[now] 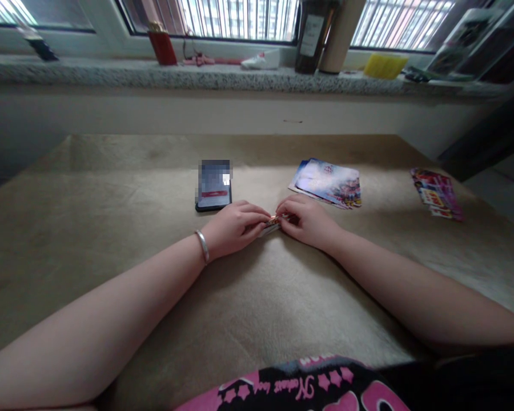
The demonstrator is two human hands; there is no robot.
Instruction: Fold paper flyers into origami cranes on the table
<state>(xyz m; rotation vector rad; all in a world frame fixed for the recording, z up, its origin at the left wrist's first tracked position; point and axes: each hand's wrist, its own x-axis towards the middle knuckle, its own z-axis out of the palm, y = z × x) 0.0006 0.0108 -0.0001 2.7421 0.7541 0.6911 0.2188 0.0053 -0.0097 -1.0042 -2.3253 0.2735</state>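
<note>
Between my two hands, low over the table, is a small thin stack of what look like cards (pixel 271 224), with a pale edge and a shiny gold-brown part. My left hand (pixel 236 227), with a silver bangle at its wrist, has its fingers closed on the left end. My right hand (pixel 305 220) pinches the right end, thumb underneath. Fingers cover most of the stack. Just beyond my right hand lies a spread pile of large colourful cards (pixel 328 180). A phone (pixel 214 197), its screen partly pixelated, lies behind my left hand.
Farther right on the tan tabletop (pixel 111 188) lies a fan of red and purple cards (pixel 437 194). Behind the table runs a stone windowsill (pixel 223 78) bearing a red bottle (pixel 161 47), a dark box (pixel 312 40) and a yellow object (pixel 385 66).
</note>
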